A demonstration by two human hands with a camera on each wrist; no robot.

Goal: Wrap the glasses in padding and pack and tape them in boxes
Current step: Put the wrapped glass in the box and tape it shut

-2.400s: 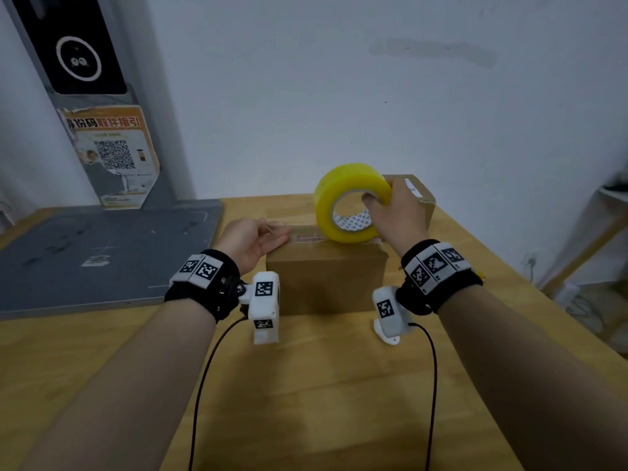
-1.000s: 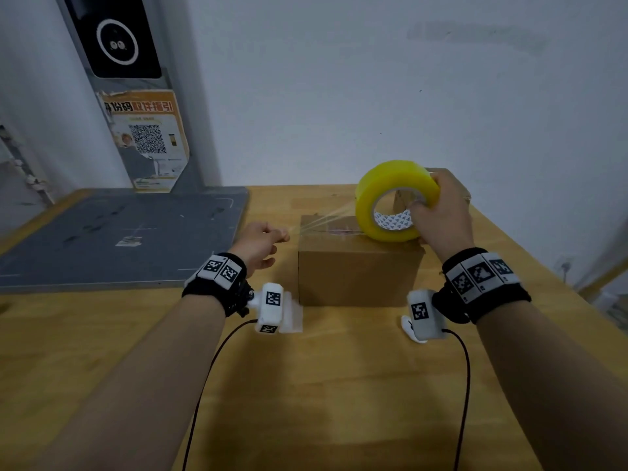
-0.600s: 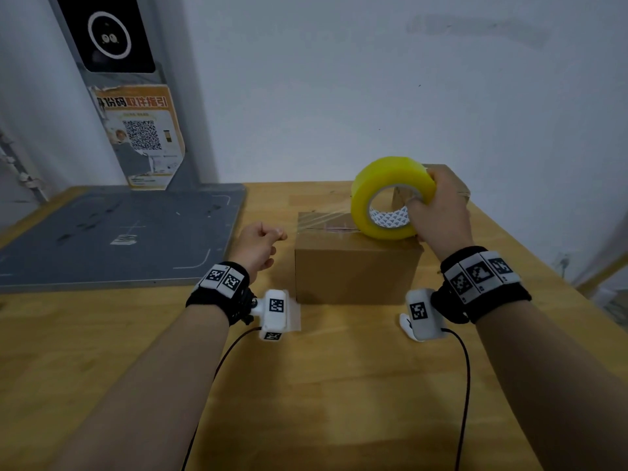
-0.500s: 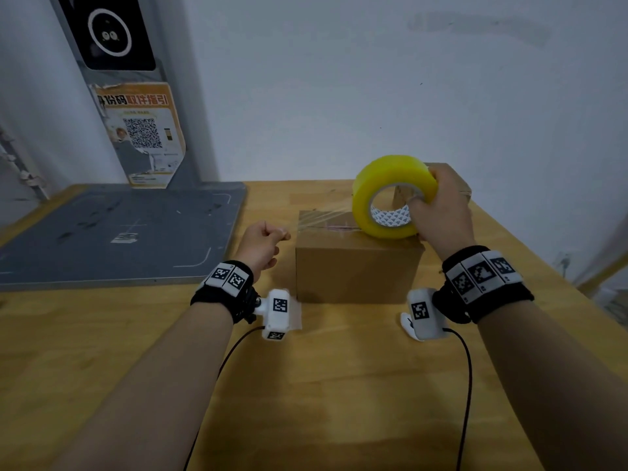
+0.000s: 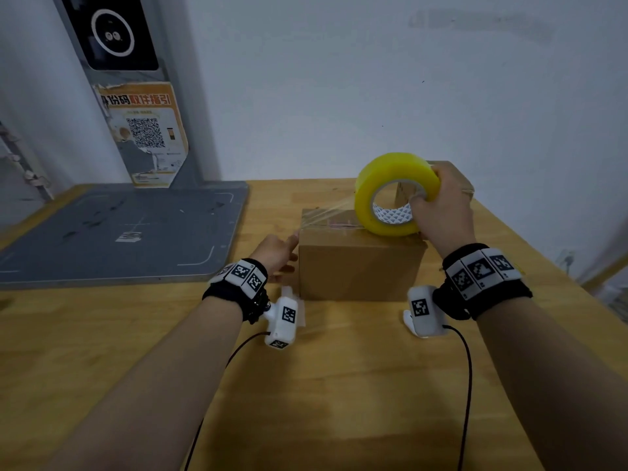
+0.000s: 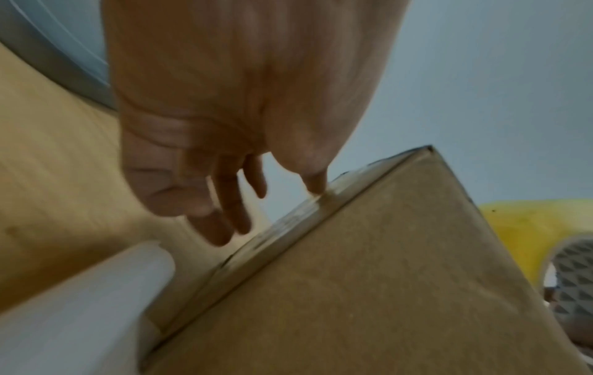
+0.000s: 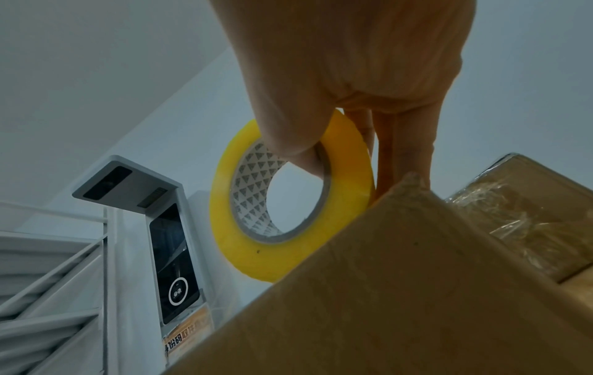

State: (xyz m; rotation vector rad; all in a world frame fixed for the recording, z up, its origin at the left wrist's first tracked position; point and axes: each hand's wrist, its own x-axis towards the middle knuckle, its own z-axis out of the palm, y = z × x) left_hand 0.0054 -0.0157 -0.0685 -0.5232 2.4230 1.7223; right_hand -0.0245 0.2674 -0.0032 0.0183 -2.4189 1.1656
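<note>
A closed brown cardboard box point(image 5: 360, 263) stands on the wooden table point(image 5: 306, 385). On its top right rests a yellow tape roll point(image 5: 396, 193), held upright by my right hand point(image 5: 428, 195). In the right wrist view the thumb sits inside the roll's point(image 7: 289, 203) patterned core and the fingers lie outside. A clear tape strip point(image 5: 323, 215) runs from the roll to the box's top left edge. My left hand point(image 5: 289, 256) is against the box's left side with fingers straight. In the left wrist view its thumb tip point(image 6: 316, 187) presses the tape onto the box's point(image 6: 369, 279) edge.
A second, taped cardboard box point(image 5: 455, 178) stands behind the first at the back right. A grey platform point(image 5: 119, 232) covers the table's left, under a grey pillar with a screen and an orange QR poster point(image 5: 146, 130). The table's right edge runs close to my right arm.
My left hand, earlier pinching the tape end left of the box, has moved against the box's left side with fingers straightened, laying the tape over the edge. The roll stays on the box.
</note>
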